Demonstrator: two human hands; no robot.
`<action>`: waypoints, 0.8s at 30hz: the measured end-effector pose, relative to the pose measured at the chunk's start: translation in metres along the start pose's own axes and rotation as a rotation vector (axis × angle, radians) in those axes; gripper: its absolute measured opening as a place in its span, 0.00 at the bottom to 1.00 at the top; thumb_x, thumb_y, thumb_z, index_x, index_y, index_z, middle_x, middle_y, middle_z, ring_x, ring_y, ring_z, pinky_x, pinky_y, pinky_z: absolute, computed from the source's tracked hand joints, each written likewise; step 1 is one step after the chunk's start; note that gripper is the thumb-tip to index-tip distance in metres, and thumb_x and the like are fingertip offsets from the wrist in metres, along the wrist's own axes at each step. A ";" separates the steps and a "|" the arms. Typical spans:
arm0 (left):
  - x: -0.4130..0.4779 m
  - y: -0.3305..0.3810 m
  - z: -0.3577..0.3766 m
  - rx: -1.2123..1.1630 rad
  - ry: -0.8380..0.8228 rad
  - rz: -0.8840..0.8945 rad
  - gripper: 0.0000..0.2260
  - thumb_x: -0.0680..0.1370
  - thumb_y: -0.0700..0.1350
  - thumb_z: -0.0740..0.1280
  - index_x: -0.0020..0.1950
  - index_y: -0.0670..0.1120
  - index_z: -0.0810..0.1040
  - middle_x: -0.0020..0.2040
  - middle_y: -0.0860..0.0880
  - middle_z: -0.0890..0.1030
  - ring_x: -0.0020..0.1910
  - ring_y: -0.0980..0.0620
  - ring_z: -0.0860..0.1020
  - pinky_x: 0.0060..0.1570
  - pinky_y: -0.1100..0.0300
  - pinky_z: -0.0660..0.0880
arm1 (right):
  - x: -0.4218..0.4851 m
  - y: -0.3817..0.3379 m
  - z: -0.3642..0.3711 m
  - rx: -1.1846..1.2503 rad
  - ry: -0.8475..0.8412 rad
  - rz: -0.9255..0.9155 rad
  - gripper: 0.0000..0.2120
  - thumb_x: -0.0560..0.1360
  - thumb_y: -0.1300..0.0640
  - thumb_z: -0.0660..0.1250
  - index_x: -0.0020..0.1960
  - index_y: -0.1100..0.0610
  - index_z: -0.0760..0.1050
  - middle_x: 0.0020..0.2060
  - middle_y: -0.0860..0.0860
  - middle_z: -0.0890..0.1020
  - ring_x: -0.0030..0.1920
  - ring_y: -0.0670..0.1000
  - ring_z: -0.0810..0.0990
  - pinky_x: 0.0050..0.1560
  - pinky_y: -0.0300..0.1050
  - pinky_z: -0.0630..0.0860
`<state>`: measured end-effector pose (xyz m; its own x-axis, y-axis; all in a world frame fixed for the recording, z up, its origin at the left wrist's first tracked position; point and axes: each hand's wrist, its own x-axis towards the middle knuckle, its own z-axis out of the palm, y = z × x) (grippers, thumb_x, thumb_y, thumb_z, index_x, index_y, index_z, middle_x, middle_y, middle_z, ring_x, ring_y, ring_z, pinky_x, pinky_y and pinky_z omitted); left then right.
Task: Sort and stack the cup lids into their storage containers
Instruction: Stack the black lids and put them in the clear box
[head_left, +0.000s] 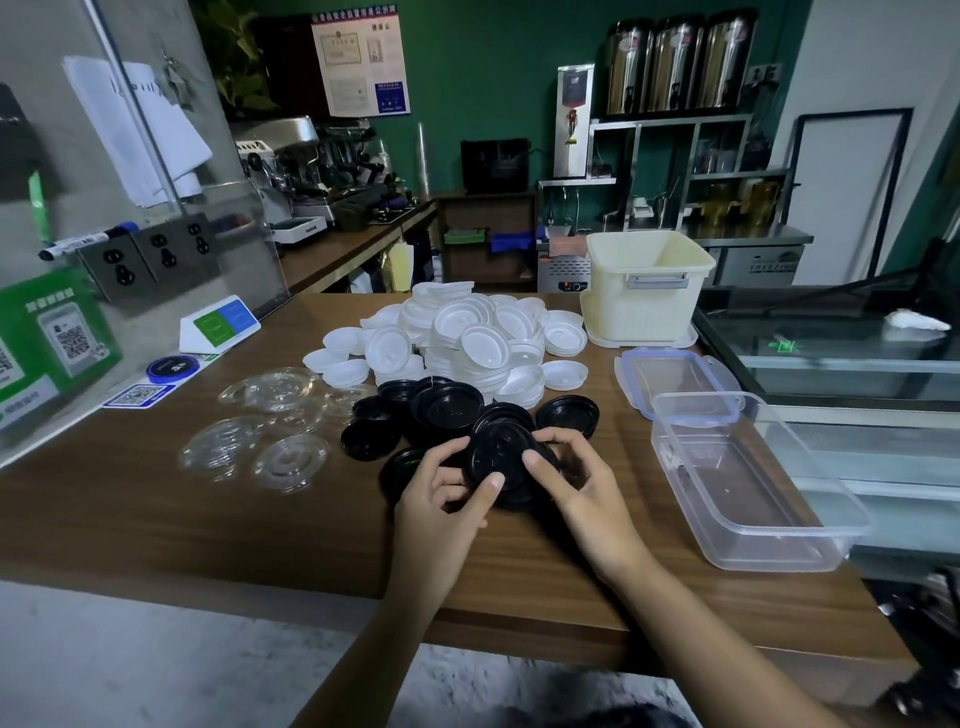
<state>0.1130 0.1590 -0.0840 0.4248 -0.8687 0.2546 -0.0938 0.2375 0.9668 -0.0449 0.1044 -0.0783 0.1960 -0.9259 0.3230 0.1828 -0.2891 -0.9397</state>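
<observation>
Both hands hold a small stack of black lids just above the wooden counter. My left hand grips its left side with the thumb on top. My right hand grips its right side, fingers curled over the far rim. Several more black lids lie scattered behind and to the left. A big heap of white lids sits farther back. Several clear lids lie to the left. An empty clear rectangular container stands at the right.
The clear container's blue-clipped lid lies behind it. A cream bin with a grey handle stands at the back right. QR-code signs and a wall with power sockets line the left. A glass display case borders the right.
</observation>
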 end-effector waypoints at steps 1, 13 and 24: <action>0.000 -0.001 0.000 0.008 -0.006 0.005 0.20 0.75 0.41 0.78 0.64 0.54 0.80 0.47 0.45 0.83 0.44 0.51 0.84 0.36 0.55 0.82 | 0.000 -0.001 0.000 0.004 -0.003 0.004 0.10 0.78 0.60 0.74 0.59 0.57 0.80 0.51 0.49 0.85 0.53 0.45 0.82 0.56 0.35 0.75; 0.000 -0.002 -0.002 0.056 -0.007 0.050 0.05 0.79 0.47 0.74 0.53 0.56 0.83 0.51 0.55 0.85 0.53 0.56 0.84 0.54 0.48 0.83 | -0.002 -0.004 0.000 0.003 -0.046 0.004 0.14 0.77 0.63 0.72 0.61 0.57 0.79 0.49 0.54 0.84 0.52 0.46 0.81 0.57 0.38 0.77; -0.001 -0.004 -0.008 0.038 -0.149 0.046 0.13 0.78 0.43 0.76 0.61 0.54 0.84 0.52 0.58 0.84 0.53 0.53 0.84 0.55 0.58 0.80 | -0.018 -0.008 -0.018 -0.081 -0.146 -0.021 0.16 0.77 0.59 0.72 0.64 0.51 0.80 0.51 0.56 0.85 0.50 0.50 0.80 0.56 0.43 0.77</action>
<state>0.1201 0.1626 -0.0881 0.2810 -0.9129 0.2960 -0.1454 0.2644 0.9534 -0.0667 0.1191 -0.0789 0.3323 -0.8757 0.3502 0.1118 -0.3321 -0.9366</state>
